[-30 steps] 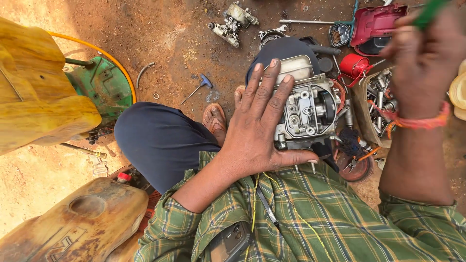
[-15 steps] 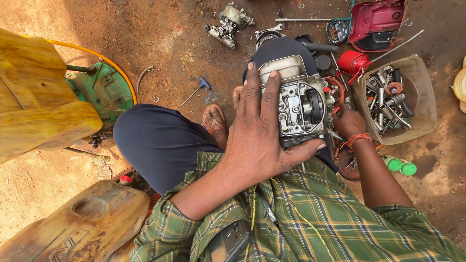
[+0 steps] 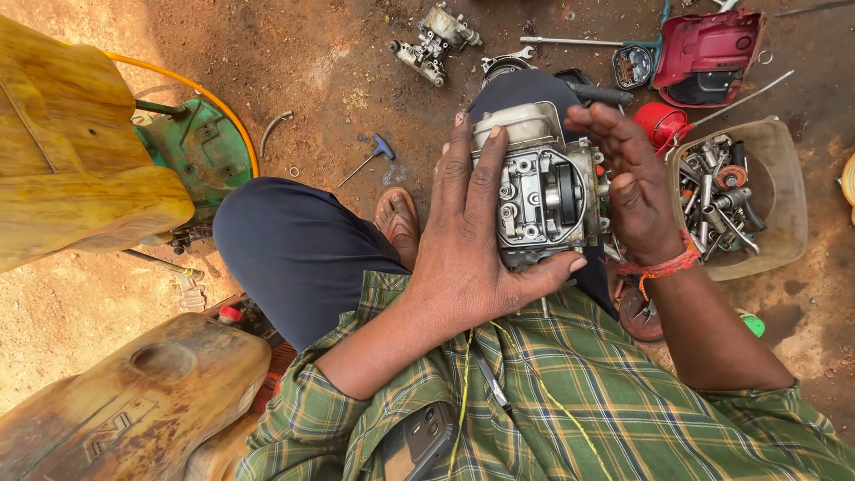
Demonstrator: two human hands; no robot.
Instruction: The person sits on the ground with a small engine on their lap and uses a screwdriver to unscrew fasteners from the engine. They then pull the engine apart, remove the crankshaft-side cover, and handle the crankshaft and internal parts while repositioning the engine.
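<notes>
A: What lies around the carburetor (image 3: 545,191)?

B: It sits on the person's lap, over the dark trousers. To its right a tub (image 3: 784,191) of bolts and metal parts stands on the dirt, with a red cap (image 3: 657,123) just beside its far left corner. Farther off lie a red cover (image 3: 708,53), a long rod (image 3: 570,41) and a second carburetor (image 3: 435,43). A small T-handle tool (image 3: 372,156) rests on the ground to the left, and a green plate (image 3: 200,151) and yellow tanks (image 3: 80,151) crowd the far left.

A: Any open room?

B: Bare dirt shows at the far middle, between the T-handle tool and the second carburetor. The right side is tight: the tub's rim is near the wrist.

A: And the hands?

B: The left hand (image 3: 472,258) lies flat over the carburetor's left face, fingers spread and pointing far, thumb hooked under its near edge. The right hand (image 3: 632,191) presses its open palm against the right side, fingers straight and together. A red thread circles that wrist. Both grip the carburetor between them.
</notes>
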